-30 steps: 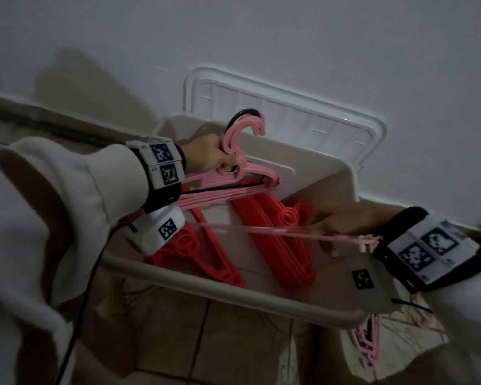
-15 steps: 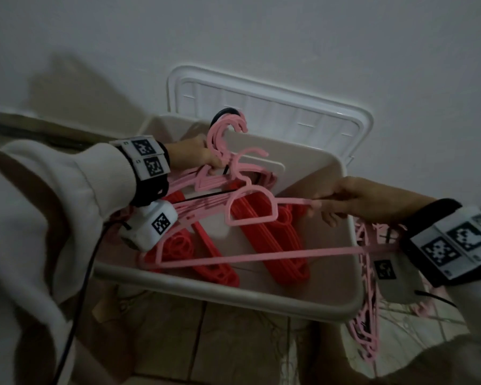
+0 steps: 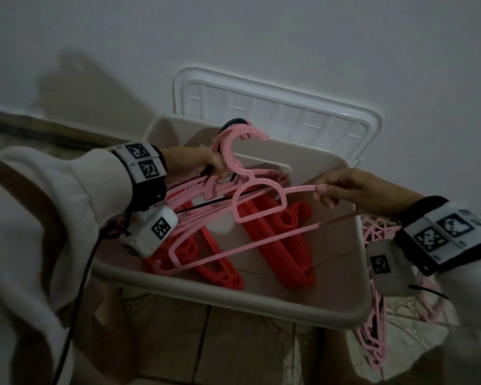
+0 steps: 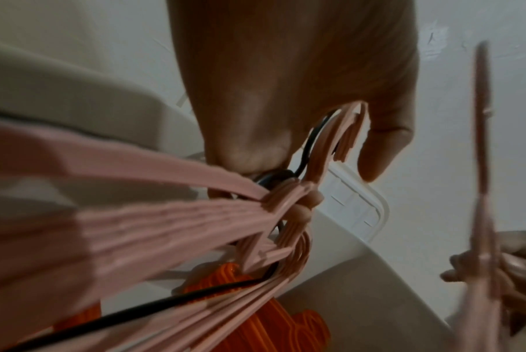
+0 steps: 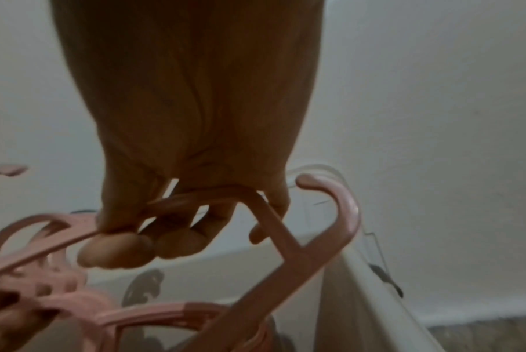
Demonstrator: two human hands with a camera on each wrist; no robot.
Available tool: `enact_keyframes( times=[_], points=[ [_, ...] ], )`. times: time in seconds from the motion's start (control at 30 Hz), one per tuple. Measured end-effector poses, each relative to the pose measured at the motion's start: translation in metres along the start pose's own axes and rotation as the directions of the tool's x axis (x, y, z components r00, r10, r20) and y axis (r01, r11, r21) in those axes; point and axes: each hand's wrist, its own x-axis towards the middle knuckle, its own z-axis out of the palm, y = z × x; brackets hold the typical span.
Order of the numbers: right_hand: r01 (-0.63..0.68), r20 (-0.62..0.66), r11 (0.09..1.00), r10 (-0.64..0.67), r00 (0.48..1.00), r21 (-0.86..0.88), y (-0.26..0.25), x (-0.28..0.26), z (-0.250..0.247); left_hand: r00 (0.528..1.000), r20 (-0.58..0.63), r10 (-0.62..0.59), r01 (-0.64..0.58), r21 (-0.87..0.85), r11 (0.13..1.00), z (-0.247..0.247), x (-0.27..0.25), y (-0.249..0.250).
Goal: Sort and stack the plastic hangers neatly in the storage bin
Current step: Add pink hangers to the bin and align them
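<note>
My left hand point(image 3: 206, 165) grips a bundle of pink hangers point(image 3: 195, 195) by their necks above the beige storage bin point(image 3: 233, 297); a black hanger's hook shows behind the pink hooks. In the left wrist view the bundle point(image 4: 171, 214) fans out under my palm point(image 4: 285, 100). My right hand point(image 3: 333, 187) pinches the shoulder end of a single pink hanger point(image 3: 258, 207), whose hook lies against the bundle's hooks. The right wrist view shows my fingers point(image 5: 171, 240) curled round that hanger point(image 5: 285, 259). Two stacks of red hangers point(image 3: 278, 245) lie on the bin's floor.
The bin's white lid point(image 3: 275, 107) leans on the wall behind it. More pink hangers point(image 3: 372, 337) lie in a loose heap on the tiled floor right of the bin. A black cable point(image 3: 75, 315) hangs from my left wrist.
My right hand has lifted the single pink hanger from low over the bin's right side up and leftward; its hook now meets the bundle in my left hand.
</note>
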Motion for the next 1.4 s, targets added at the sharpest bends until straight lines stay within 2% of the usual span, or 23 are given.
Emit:
enact_keyframes(
  times=[0.1,0.23,0.3,0.4,0.5,0.6,0.7,0.8,0.83,0.9,0.93,1.0,1.03,1.07,1.13,1.2,1.27,1.33,1.4],
  points=[
    [0.015,0.019,1.0,-0.015,1.0,0.009,0.005,0.016,0.013,0.999,0.011,0.038,-0.037,-0.052,0.998,0.006,-0.003,0.001],
    [0.072,-0.085,0.997,-0.073,0.994,-0.019,0.006,0.04,0.031,0.998,-0.053,0.046,-0.054,-0.153,0.987,0.008,-0.007,0.002],
    [0.066,-0.123,0.992,-0.079,0.989,-0.11,0.011,0.051,0.038,0.998,-0.021,0.052,-0.055,-0.162,0.985,0.01,-0.009,0.004],
    [-0.025,-0.13,0.97,-0.007,0.991,-0.24,0.017,0.065,0.043,0.998,0.016,0.059,-0.057,-0.109,0.992,0.01,-0.012,0.008],
    [-0.094,-0.17,0.935,0.036,0.985,-0.343,0.017,0.078,0.047,0.999,0.004,0.051,-0.051,-0.054,0.997,0.009,-0.011,0.005],
    [-0.146,-0.186,0.912,0.079,0.979,-0.384,0.016,0.086,0.049,0.991,-0.104,0.087,-0.078,0.093,0.993,0.013,-0.008,0.002],
    [-0.191,-0.206,0.919,0.124,0.971,-0.346,0.014,0.091,0.05,0.953,-0.246,0.174,-0.096,0.298,0.95,0.012,-0.003,0.0],
    [-0.24,-0.236,0.912,0.166,0.957,-0.332,0.01,0.092,0.051,0.954,-0.253,0.159,-0.074,0.316,0.946,0.012,-0.004,0.002],
    [-0.286,-0.276,0.887,0.191,0.942,-0.364,0.007,0.091,0.052,0.957,-0.246,0.152,-0.078,0.288,0.955,0.012,-0.003,0.001],
    [-0.417,-0.427,0.761,0.204,0.881,-0.498,-0.004,0.089,0.055,0.957,-0.247,0.154,-0.098,0.226,0.969,0.011,-0.002,0.0],
    [-0.467,-0.503,0.699,0.176,0.846,-0.541,-0.01,0.088,0.055,0.955,-0.251,0.157,-0.108,0.198,0.974,0.011,-0.002,0.001],
    [-0.46,-0.572,0.657,0.054,0.819,-0.597,-0.023,0.087,0.054,0.957,-0.236,0.17,-0.125,0.191,0.973,0.012,0.0,0.001],
    [-0.426,-0.549,0.642,0.009,0.836,-0.637,-0.024,0.088,0.054,0.96,-0.215,0.181,-0.136,0.207,0.969,0.014,0.0,0.001],
    [-0.384,-0.484,0.609,0.0,0.875,-0.694,-0.027,0.09,0.054,0.963,-0.193,0.189,-0.146,0.217,0.965,0.015,0.0,0.002],
    [-0.254,-0.282,0.589,0.046,0.958,-0.767,-0.024,0.095,0.055,0.966,-0.153,0.211,-0.175,0.215,0.961,0.018,0.003,0.003],
    [-0.132,-0.129,0.737,0.061,0.99,-0.663,-0.019,0.101,0.057,0.969,-0.145,0.198,-0.161,0.229,0.96,0.018,0.005,0.004],
    [-0.054,-0.086,0.857,0.011,0.996,-0.513,-0.013,0.103,0.057,0.972,-0.141,0.19,-0.153,0.239,0.959,0.018,0.007,0.003],
    [-0.031,-0.08,0.891,-0.006,0.997,-0.453,-0.008,0.103,0.056,0.963,-0.151,0.225,-0.178,0.274,0.945,0.017,0.006,0.001],
    [-0.006,-0.067,0.919,-0.023,0.997,-0.394,-0.003,0.102,0.056,0.947,-0.169,0.274,-0.186,0.408,0.894,0.015,0.007,0.001]
  ],
)
